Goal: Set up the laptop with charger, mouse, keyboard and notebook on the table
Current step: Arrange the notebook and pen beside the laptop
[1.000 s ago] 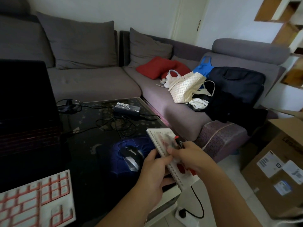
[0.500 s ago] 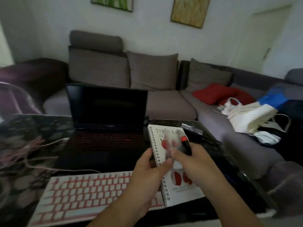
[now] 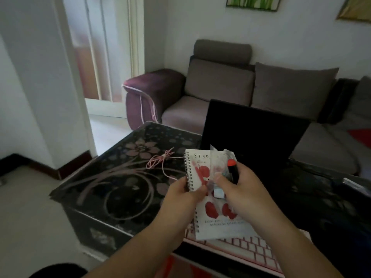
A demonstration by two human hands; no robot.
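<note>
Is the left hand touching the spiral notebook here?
Touching. The head view shows the left hand with its thumb pressed on the spiral notebook cover near the binding, holding it above the keyboard.

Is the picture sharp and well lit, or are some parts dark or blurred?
Head view: dim overall; the doorway is brightest; the laptop screen is plain black; the notebook print and both hands, left and right, are slightly blurred.

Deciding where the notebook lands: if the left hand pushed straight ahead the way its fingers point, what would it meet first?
The left hand already grips the notebook at its spiral edge. Straight on, up and right in the picture, the open laptop likely comes first, probably its keyboard deck below the dark screen, though depth is unclear.
</note>
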